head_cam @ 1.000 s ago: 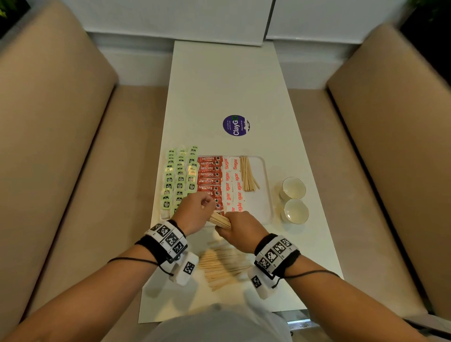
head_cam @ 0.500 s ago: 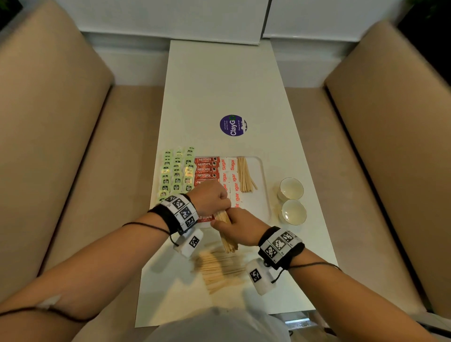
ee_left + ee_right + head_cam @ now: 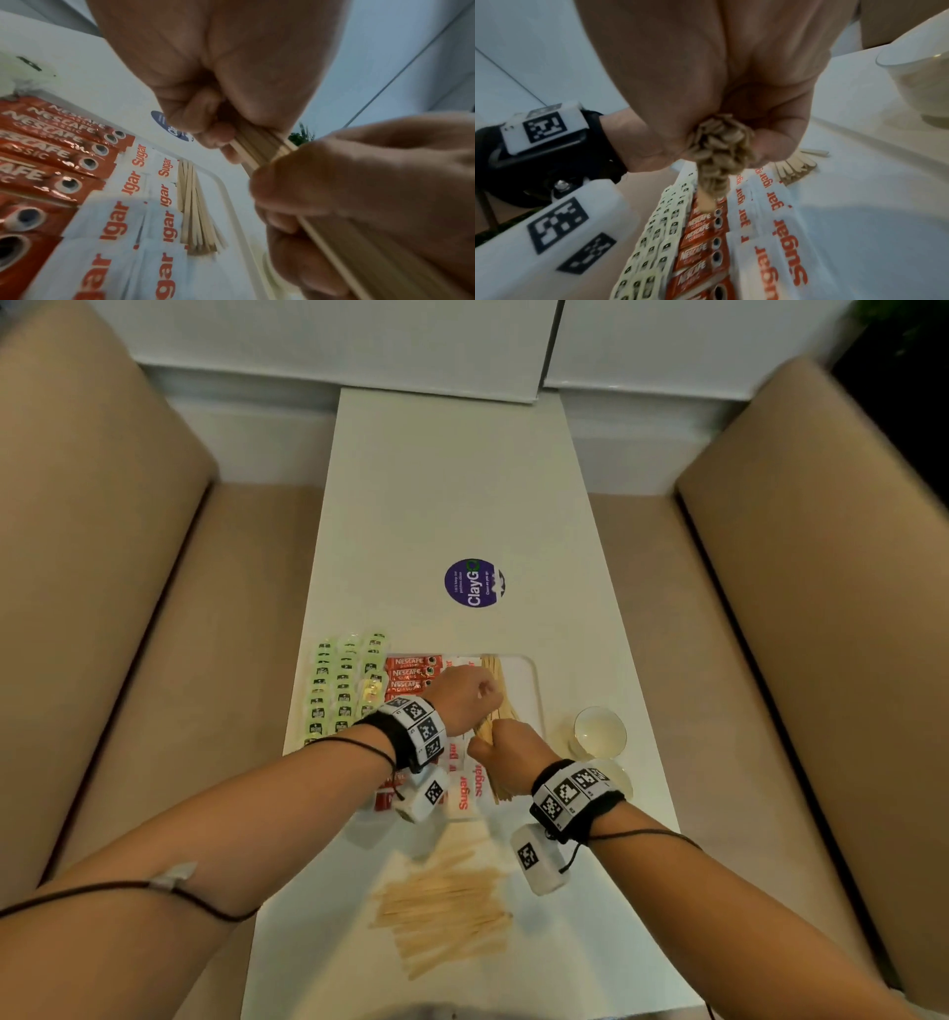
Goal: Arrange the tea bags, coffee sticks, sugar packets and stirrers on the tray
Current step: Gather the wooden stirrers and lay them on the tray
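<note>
Both hands grip one bundle of wooden stirrers (image 3: 486, 730) over the white tray (image 3: 534, 683). My left hand (image 3: 480, 698) holds its far end and my right hand (image 3: 494, 743) its middle; the near end sticks out below (image 3: 500, 791). The left wrist view shows the bundle (image 3: 262, 149) between the two fists. On the tray lie red coffee sticks (image 3: 408, 671), white sugar packets (image 3: 464, 793) and a fan of stirrers (image 3: 195, 213). Green tea bags (image 3: 336, 693) lie in rows left of the coffee sticks.
A loose pile of stirrers (image 3: 447, 911) lies on the white table near me. Two white cups (image 3: 600, 731) stand right of the tray, the nearer one half hidden by my right wrist. A purple sticker (image 3: 474, 582) marks mid-table. Beige sofas flank the table.
Both hands have carried the stirrer bundle forward and to the right, from the tray's near edge to over its right part. The bundle has turned to point along the tray.
</note>
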Demonstrator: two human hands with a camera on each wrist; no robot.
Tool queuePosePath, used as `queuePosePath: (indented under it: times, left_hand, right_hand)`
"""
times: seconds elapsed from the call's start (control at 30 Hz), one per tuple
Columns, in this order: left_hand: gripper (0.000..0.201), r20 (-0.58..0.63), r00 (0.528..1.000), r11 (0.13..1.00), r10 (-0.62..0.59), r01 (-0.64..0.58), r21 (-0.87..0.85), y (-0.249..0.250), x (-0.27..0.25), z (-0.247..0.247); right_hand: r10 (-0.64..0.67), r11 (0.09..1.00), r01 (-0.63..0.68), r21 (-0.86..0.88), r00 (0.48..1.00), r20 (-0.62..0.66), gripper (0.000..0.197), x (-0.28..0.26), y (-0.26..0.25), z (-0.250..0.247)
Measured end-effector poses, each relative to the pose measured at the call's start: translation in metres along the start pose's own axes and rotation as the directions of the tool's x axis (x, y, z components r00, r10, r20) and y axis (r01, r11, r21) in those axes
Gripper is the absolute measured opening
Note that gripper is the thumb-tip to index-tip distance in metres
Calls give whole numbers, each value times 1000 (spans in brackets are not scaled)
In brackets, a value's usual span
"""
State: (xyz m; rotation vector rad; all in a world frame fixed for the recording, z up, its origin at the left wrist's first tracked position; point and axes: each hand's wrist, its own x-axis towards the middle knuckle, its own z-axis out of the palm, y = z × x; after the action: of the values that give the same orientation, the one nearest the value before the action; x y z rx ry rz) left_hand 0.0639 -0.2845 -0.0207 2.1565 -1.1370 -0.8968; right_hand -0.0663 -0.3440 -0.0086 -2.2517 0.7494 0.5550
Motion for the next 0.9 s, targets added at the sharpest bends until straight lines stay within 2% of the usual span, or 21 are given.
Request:
queuePosePath:
  times: [0.1,0.2,0.3,0.4,0.47,0.63,0.73,0.9]
  left_hand:
    - [36,-96,991,994,-95,89,-68,1,23,-1]
    - [35,-158,972,984,-174,167,-58,-5,44,-2]
    - [45,-86,967,962,-239,248,111,-13,57,5]
    - [53,-12,969,933,-248,242,265,-22,67,17]
    - [46,2,971,924,-237,225,308,-27,73,22]
    - [8,15,976,924,-217,200,324,-31,79,30]
    - [5,36,981,937,-190,170,307,-29,77,32]
    - [17,43,979,944,-199,180,276,-32,78,38]
  right_hand:
    - [88,996,-86,24,994,-63,34,22,7,-14]
    - [194,981,-192,28,973,-126,35,47,13,-29]
    - [283,959,-283,26,946,-158,34,70,18,-39]
    - [346,938,-345,33,926,-148,30,88,21,-42]
    - [372,928,-372,26,918,-133,28,96,24,-40]
    - [397,915,-403,-13,905,-150,29,109,30,-34]
    - [390,914,-402,-50,907,-159,26,112,32,-33]
    - [344,922,-365,-127,925,-164,20,112,34,-33]
